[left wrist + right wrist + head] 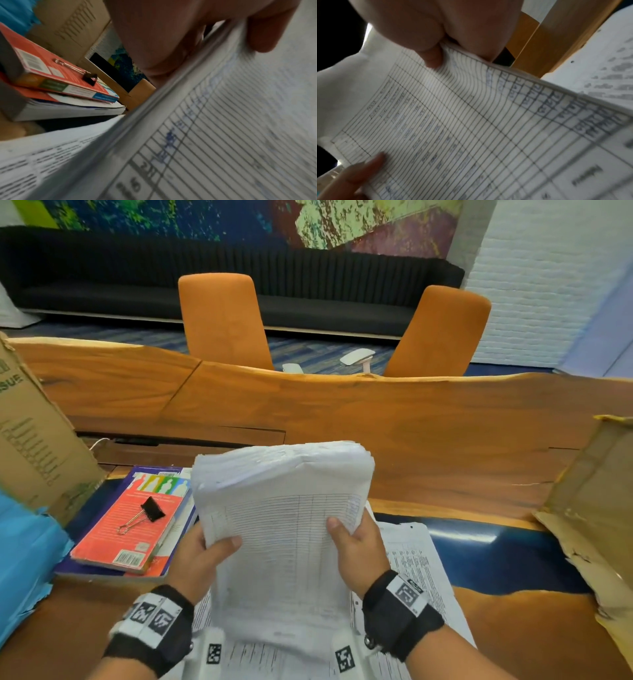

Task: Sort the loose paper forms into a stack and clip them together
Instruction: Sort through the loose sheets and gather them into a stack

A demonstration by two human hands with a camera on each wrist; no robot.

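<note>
Over the wooden table [428, 433], a thick ragged-edged stack of ruled forms [284, 508], both hands' fingers [226, 544] grasping it.

We sit in what looks like an office meeting room: a long live-edge wooden table [411, 419] with two orange chairs [222, 320] drawn up on its far side, a black bench sofa [102, 278] against a wall painted with a colourful mural [239, 217]. Before us lie printed paper forms [281, 525], books [133, 529], a binder clip [150, 510] and cardboard boxes [34, 440].
</note>
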